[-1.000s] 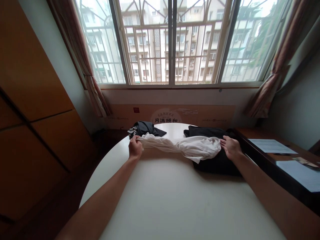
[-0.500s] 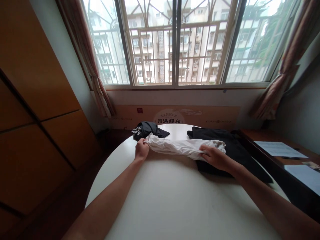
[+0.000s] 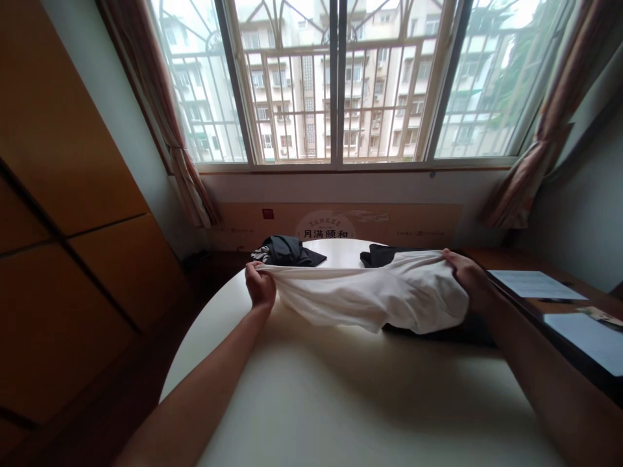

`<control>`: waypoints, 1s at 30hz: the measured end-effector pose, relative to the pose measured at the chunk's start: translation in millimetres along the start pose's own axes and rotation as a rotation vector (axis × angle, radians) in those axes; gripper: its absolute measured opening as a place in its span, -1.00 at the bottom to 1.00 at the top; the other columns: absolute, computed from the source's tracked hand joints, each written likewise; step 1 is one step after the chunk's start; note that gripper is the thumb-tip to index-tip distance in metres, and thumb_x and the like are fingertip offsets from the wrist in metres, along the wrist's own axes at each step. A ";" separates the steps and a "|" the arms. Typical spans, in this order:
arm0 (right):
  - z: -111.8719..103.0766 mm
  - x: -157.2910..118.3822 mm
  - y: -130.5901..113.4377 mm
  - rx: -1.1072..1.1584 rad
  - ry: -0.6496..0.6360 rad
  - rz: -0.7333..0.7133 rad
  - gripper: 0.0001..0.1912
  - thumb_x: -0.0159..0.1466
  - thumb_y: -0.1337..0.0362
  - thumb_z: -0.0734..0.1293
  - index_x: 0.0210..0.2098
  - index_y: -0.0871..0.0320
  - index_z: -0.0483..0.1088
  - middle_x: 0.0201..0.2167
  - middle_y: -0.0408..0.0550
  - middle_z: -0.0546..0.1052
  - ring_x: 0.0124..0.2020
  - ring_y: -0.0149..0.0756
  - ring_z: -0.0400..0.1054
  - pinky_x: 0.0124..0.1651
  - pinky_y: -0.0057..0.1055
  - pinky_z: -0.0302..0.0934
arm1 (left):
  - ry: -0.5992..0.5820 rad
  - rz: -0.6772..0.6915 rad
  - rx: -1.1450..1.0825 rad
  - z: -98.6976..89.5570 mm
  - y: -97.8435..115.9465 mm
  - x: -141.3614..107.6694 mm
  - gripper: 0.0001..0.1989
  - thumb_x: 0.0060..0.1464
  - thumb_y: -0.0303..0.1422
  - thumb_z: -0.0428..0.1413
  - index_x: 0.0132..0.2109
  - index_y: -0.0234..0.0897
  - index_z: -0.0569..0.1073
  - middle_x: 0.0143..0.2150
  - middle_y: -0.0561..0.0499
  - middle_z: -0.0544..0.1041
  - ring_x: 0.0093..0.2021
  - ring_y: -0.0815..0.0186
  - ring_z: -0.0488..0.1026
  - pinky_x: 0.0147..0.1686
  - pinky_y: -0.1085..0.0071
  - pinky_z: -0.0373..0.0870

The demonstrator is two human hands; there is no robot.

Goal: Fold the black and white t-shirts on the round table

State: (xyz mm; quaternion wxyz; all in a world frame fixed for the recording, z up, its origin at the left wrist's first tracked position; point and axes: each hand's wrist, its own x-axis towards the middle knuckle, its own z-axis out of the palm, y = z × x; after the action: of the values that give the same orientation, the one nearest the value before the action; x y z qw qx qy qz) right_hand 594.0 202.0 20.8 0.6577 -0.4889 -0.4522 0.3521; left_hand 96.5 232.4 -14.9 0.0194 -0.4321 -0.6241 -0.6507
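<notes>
A white piece of clothing [image 3: 360, 295] is stretched between my two hands above the round white table [image 3: 311, 395]. My left hand [image 3: 260, 285] is closed on its left end, with the cloth's top edge pulled taut. At the other end, my right hand [image 3: 470, 275] grips the upper corner, its fingers partly hidden by the fabric. Loose folds hang down in the middle and on the right. Behind the cloth on the right lies dark folded clothing [image 3: 382, 254], mostly covered. Crumpled dark clothing [image 3: 282, 250] with a patterned patch rests just beyond my left hand.
A brown side table [image 3: 506, 263] with paper sheets [image 3: 535, 284] on it stands at the right. Behind the round table, a cardboard panel [image 3: 413, 217] leans under the barred window [image 3: 335, 97]. An orange-brown cabinet [image 3: 63, 194] fills the left side.
My right hand has moved right and up, and my left hand slightly left. The white clothing, bunched narrow before, is now spread wider and hangs lower.
</notes>
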 end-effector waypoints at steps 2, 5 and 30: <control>-5.4 6.2 7.2 0.048 0.172 0.029 -0.78 0.27 0.09 0.43 -0.36 0.10 0.46 -0.52 -0.15 0.48 -0.53 -0.29 0.37 -0.55 -0.43 0.30 | 0.014 -0.045 0.007 0.1 1.5 1.2 -0.83 0.11 -0.54 -0.06 -0.22 -0.18 0.32 -0.18 -0.11 0.52 -0.08 0.11 0.51 0.06 0.18 0.44; -8.7 9.0 12.0 0.129 0.289 0.075 -0.81 0.33 0.17 0.33 -0.39 0.07 0.37 -0.61 -0.22 0.42 -0.62 -0.33 0.33 -0.57 -0.43 0.31 | 0.000 -0.068 0.002 -0.1 1.7 2.6 -0.80 0.08 -0.57 -0.07 -0.24 -0.18 0.33 -0.18 -0.09 0.53 -0.07 0.12 0.52 0.08 0.18 0.44; 42.5 -54.4 -28.6 -0.394 -0.067 -0.440 -0.60 0.33 -0.09 0.38 -0.39 0.12 0.54 -0.54 -0.14 0.44 -0.46 -0.27 0.27 -0.39 -0.40 0.14 | 0.122 -0.082 -0.016 -18.7 23.1 17.8 -0.80 0.07 -0.56 -0.09 -0.27 -0.17 0.34 -0.28 -0.05 0.49 -0.19 0.12 0.48 -0.04 0.24 0.44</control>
State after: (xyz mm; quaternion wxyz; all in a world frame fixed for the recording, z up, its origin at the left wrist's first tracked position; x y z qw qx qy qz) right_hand 536.1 158.7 39.5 0.5953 -0.4857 -0.6283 0.1223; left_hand 88.4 220.9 16.8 0.0274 -0.3660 -0.6337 -0.6810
